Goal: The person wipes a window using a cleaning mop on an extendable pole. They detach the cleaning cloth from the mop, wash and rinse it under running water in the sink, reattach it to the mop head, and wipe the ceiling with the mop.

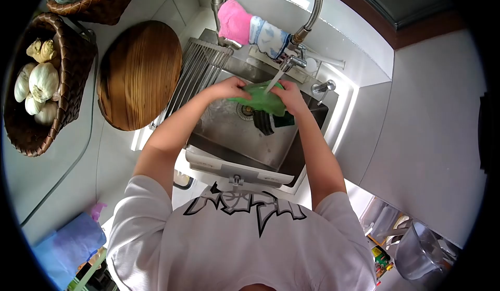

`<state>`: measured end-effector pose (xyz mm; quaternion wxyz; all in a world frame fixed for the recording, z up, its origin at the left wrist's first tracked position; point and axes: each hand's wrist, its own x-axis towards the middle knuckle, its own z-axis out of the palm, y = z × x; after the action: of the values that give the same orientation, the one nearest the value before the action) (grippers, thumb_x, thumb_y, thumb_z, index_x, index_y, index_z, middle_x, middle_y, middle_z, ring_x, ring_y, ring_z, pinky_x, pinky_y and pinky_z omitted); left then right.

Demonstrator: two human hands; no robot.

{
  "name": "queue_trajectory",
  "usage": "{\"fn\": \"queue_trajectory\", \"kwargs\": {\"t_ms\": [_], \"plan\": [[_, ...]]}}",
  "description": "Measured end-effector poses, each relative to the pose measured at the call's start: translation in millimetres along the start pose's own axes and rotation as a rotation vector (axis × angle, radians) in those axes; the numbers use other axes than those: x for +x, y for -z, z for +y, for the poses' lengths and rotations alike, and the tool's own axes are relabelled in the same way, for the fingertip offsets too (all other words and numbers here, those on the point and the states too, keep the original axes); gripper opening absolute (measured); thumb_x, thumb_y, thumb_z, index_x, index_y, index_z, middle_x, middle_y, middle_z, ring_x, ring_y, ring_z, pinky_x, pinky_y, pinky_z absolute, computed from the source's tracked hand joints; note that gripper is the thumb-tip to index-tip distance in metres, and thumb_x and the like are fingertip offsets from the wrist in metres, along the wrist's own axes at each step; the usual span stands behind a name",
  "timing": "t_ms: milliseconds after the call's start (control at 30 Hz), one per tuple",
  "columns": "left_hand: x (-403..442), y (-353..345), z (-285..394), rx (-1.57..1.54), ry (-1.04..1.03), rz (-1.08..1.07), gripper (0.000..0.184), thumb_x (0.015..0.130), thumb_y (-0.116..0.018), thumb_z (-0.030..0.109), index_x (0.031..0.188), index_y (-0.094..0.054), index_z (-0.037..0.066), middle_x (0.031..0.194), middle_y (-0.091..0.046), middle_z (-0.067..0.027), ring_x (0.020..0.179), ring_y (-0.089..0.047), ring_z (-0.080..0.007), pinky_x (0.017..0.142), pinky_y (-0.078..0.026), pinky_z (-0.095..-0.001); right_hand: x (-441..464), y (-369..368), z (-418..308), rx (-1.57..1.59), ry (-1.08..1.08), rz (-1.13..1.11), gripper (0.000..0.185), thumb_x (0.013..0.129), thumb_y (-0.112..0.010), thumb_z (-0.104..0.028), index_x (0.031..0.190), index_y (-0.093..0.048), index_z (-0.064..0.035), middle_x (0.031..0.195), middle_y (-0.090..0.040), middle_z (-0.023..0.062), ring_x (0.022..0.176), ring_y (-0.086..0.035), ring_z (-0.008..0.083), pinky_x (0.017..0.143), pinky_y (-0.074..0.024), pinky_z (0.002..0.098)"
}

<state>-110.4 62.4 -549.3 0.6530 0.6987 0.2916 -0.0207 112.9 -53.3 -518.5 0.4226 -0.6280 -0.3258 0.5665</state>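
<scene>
Under the running tap (292, 62), a bright green, limp piece that looks like a cloth or thin plastic (264, 99) is stretched between both hands over the steel sink (245, 145). My left hand (229, 89) is closed on its left edge. On the opposite side, my right hand (290, 96) grips its upper right edge. Water lands near the middle of the green piece. Below it, a dark green and black item (263, 123) lies on the sink floor beside the drain, partly covered; its kind is unclear.
A metal roll-up rack (200, 64) covers the sink's left side. Pink (234, 21) and blue-white (268, 37) cloths hang behind. To the left are a round wooden board (139, 76) and a woven basket (73, 83) of garlic. A soap dispenser (323, 87) stands right.
</scene>
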Motion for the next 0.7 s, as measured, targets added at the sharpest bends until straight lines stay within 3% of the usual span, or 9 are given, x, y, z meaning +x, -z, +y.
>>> {"fn": "queue_trajectory", "kwargs": {"t_ms": [67, 233, 367, 467, 533, 567, 600, 700], "plan": [[-3, 5, -6, -0.053, 0.052, -0.018, 0.024, 0.085, -0.069, 0.024, 0.090, -0.070, 0.000, 0.078, -0.064, 0.0009, 0.073, -0.053, -0.0020, 0.062, -0.043, -0.0212, 4, -5, -1, -0.061, 0.006, 0.023, 0.031, 0.079, -0.070, -0.015, 0.103, -0.064, 0.0032, 0.083, -0.064, 0.0052, 0.074, -0.058, 0.0121, 0.067, -0.0470, 0.0280], [-23, -10, 11, -0.715, 0.163, 0.174, 0.039, 0.092, -0.060, 0.035, 0.110, -0.062, 0.000, 0.097, -0.066, -0.0049, 0.080, -0.062, -0.0121, 0.069, -0.050, -0.0268, 1, -35, -19, -0.104, 0.144, 0.194, 0.035, 0.083, -0.070, -0.029, 0.095, -0.064, 0.0035, 0.080, -0.064, 0.0054, 0.075, -0.057, 0.0111, 0.066, -0.0457, 0.0277], [-10, -26, 4, -1.228, 0.222, 0.243, 0.045, 0.094, -0.054, 0.034, 0.125, -0.053, 0.001, 0.107, -0.064, -0.0104, 0.090, -0.063, -0.0191, 0.083, -0.051, -0.0328, 5, -61, -7, -0.395, 0.445, 0.392, 0.034, 0.084, -0.067, -0.035, 0.087, -0.062, -0.0014, 0.077, -0.065, 0.0129, 0.068, -0.061, 0.0211, 0.062, -0.0475, 0.0320], [29, -49, -52, -1.231, 0.123, 0.309, 0.042, 0.096, -0.048, 0.036, 0.124, -0.054, 0.004, 0.103, -0.064, -0.0113, 0.089, -0.062, -0.0209, 0.080, -0.051, -0.0337, -19, -86, 1, -0.674, 0.704, 0.293, 0.032, 0.084, -0.065, -0.037, 0.084, -0.062, -0.0052, 0.076, -0.064, 0.0162, 0.067, -0.062, 0.0324, 0.060, -0.0484, 0.0378], [30, -60, -38, -1.135, 0.169, 0.319, 0.040, 0.098, -0.043, 0.036, 0.127, -0.050, 0.009, 0.110, -0.062, -0.0095, 0.096, -0.061, -0.0215, 0.085, -0.050, -0.0368, -24, -93, 16, -0.813, 0.828, 0.129, 0.032, 0.084, -0.064, -0.039, 0.083, -0.063, -0.0070, 0.071, -0.062, 0.0147, 0.067, -0.059, 0.0375, 0.061, -0.0478, 0.0405], [28, -67, -26, -1.085, 0.191, 0.322, 0.039, 0.099, -0.040, 0.037, 0.128, -0.048, 0.012, 0.114, -0.060, -0.0086, 0.099, -0.060, -0.0218, 0.088, -0.049, -0.0384, -17, -91, 20, -0.833, 0.748, 0.236, 0.032, 0.085, -0.061, -0.039, 0.081, -0.063, -0.0075, 0.070, -0.062, 0.0142, 0.066, -0.059, 0.0374, 0.060, -0.0475, 0.0414], [6, -72, 27, -1.071, 0.311, 0.431, 0.035, 0.099, -0.039, 0.033, 0.121, -0.052, 0.009, 0.107, -0.062, -0.0103, 0.098, -0.060, -0.0232, 0.086, -0.050, -0.0396, -4, -87, 23, -0.851, 0.665, 0.340, 0.032, 0.087, -0.058, -0.039, 0.079, -0.064, -0.0080, 0.068, -0.061, 0.0137, 0.065, -0.059, 0.0374, 0.058, -0.0472, 0.0423], [18, -73, 9, -1.118, 0.305, 0.216, 0.035, 0.099, -0.037, 0.031, 0.114, -0.054, 0.005, 0.099, -0.064, -0.0117, 0.091, -0.062, -0.0235, 0.079, -0.052, -0.0380, 14, -67, 21, -0.695, 0.352, 0.487, 0.033, 0.089, -0.054, -0.036, 0.074, -0.065, -0.0096, 0.064, -0.061, 0.0163, 0.059, -0.059, 0.0379, 0.054, -0.0460, 0.0465]]}}
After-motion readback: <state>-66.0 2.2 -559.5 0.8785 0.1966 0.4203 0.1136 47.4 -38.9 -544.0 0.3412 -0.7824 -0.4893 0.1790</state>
